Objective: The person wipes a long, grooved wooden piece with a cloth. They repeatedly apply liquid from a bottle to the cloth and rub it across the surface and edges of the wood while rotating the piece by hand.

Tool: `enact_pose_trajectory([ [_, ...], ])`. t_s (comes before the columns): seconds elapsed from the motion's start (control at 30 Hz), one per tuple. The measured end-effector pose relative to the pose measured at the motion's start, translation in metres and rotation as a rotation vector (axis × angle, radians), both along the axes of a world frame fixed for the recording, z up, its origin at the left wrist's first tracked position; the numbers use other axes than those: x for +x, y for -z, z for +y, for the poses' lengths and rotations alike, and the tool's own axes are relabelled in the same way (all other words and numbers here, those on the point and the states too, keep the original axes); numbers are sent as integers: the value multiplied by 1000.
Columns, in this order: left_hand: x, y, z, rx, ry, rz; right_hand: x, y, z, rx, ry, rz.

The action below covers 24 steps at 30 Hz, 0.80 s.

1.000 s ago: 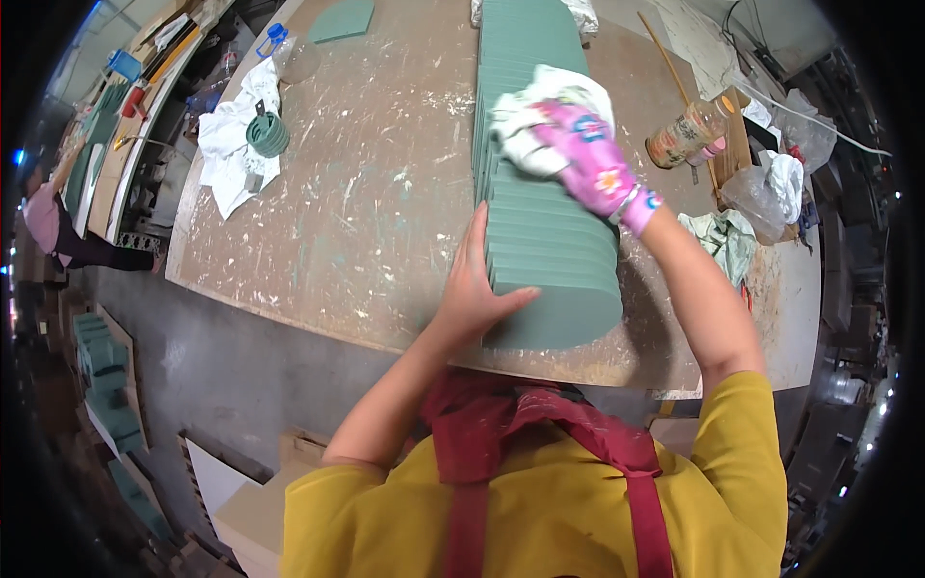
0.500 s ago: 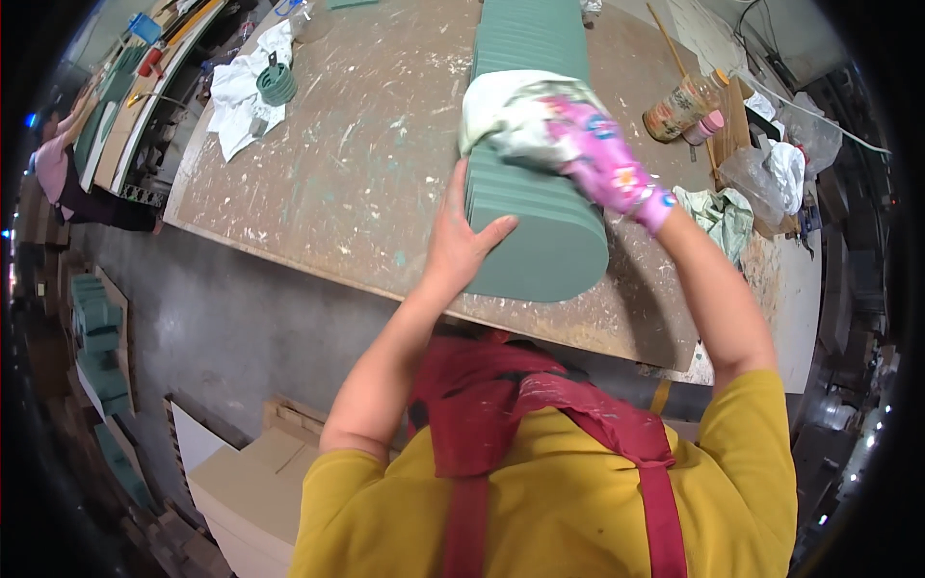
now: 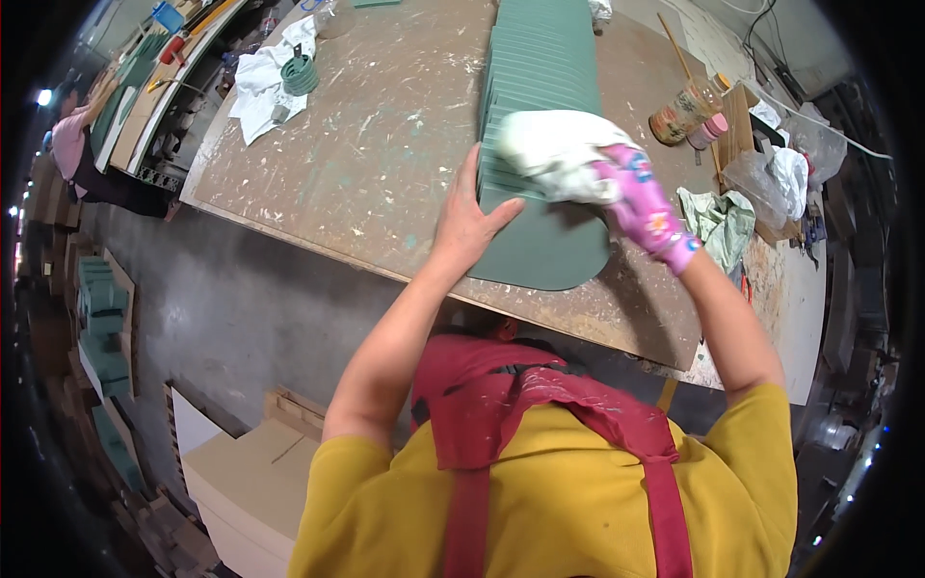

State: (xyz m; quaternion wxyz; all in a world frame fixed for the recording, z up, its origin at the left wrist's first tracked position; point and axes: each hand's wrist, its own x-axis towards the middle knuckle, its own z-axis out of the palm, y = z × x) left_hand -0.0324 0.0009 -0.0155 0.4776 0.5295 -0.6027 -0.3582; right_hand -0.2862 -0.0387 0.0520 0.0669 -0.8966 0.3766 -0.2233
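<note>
A long row of overlapping green rounded-end boards [image 3: 544, 72] runs away from me across the worktable. The nearest board [image 3: 549, 252] shows the most of its flat face, close to the table's front edge. My bare left hand [image 3: 466, 229] lies along the row's left side, its fingers stretched out against the edges and its thumb apart on the nearest board. In a pink flowered glove, my right hand [image 3: 647, 204] grips a bunched white cloth [image 3: 559, 146], which is pressed onto the near part of the row. The cloth hides the boards under it.
The paint-spotted worktable [image 3: 385, 144] carries a green pot [image 3: 299, 75] on white cloth at far left. To the right are a bottle [image 3: 686, 114], a pink-capped jar [image 3: 708, 131], a crumpled cloth [image 3: 718, 222] and plastic bags. Another person [image 3: 72, 144] stands at a bench far left.
My right hand has drawn the cloth toward me and a little to the right over the boards. My left hand keeps to the row's left side. The view has shifted slightly.
</note>
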Motion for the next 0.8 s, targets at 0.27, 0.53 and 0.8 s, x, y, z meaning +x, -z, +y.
enact_pose_trajectory([
  [0.27,-3,9,-3,-65,35,-18,31,9,22,120,181,-102],
  [0.53,17,-1,-2,265,128,-436,127,-18,-14,68,-205,25],
  [0.8,14,-19,-2,28,111,-253,-96,6,13,335,613,-198],
])
